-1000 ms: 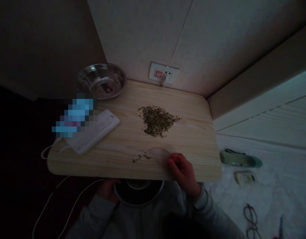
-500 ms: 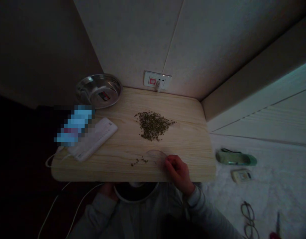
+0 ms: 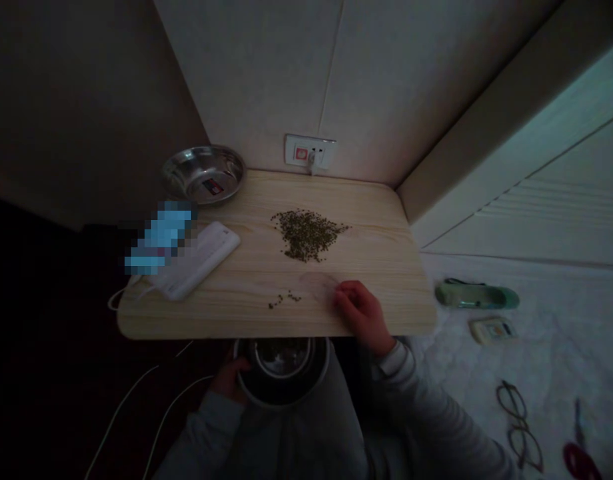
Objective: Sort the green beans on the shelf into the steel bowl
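Note:
My right hand (image 3: pixel 360 313) is closed at the table's front edge, pinching a clear, thin plastic piece (image 3: pixel 317 285) whose outline is faint. Just left of that piece lie a few stray green beans (image 3: pixel 289 297), and a pile of small green beans, like mung beans (image 3: pixel 309 235), is spread farther back. Below the table edge, my left hand (image 3: pixel 230 379) grips the left rim of a dark round pot (image 3: pixel 284 395). Inside the pot sits a smaller shiny metal bowl (image 3: pixel 281 363), partly hidden by the table; its contents are too dim to make out.
On the wooden table (image 3: pixel 386 267) are a steel basin (image 3: pixel 186 175), a blurred phone (image 3: pixel 161 233) and a white power strip (image 3: pixel 201 260) with cables. A wall socket (image 3: pixel 310 153) is behind. To the right lie a green case (image 3: pixel 476 295), a small pale device (image 3: pixel 492 329) and glasses (image 3: pixel 519 423).
The view has tilted down, so the table appears higher and more of the pot and its inner bowl shows. My right hand still holds the plastic piece; the bean pile looks unchanged.

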Demonstrator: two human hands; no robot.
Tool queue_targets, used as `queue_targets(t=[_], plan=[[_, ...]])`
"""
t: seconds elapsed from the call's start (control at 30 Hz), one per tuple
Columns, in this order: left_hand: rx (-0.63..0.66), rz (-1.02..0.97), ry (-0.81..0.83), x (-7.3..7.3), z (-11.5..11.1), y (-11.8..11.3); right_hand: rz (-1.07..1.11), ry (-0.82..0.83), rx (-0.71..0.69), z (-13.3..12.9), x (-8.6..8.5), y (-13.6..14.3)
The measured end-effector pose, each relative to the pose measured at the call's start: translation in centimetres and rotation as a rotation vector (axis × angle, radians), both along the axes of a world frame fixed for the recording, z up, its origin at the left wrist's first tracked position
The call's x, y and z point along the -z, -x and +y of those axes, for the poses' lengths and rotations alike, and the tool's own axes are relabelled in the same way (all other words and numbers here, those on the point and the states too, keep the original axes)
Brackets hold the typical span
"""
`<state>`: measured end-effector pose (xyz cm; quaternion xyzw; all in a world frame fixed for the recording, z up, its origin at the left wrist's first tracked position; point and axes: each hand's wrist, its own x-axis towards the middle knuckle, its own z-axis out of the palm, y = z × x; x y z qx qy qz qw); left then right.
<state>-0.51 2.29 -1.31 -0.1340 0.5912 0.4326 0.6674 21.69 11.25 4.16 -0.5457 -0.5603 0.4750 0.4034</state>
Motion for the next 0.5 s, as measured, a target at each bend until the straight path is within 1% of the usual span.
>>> queue_targets(t=[0.1,0.17,0.27,0.37,0.4,0.43,0.5], plan=[[-0.011,0.022,-0.099,0.4,-1.0,0.3,0.108,-0.005,0.033,0.2,0.5,0.1],[-0.021,0.070,-0.131,0.6,-1.6,0.3,0.146,-0.008,0.052,0.3,0.6,0.1],[-0.055,0.128,-0.148,0.9,-2.3,0.1,0.159,-0.017,0.039,0.4,0.4,0.2],[-0.036,0.104,-0.126,1.0,-2.4,-0.1,0.111,-0.022,0.016,0.3,0.0,0.2],[-0.052,0.125,-0.084,1.0,-2.3,-0.1,0.061,-0.011,-0.004,0.2,-0.1,0.1],[-0.022,0.074,-0.115,1.1,-2.2,0.0,0.018,-0.009,-0.005,0.2,-0.2,0.0],[0.001,0.054,-0.060,1.3,-1.9,0.2,-0.045,0.030,-0.019,0.1,-0.4,-0.1]])
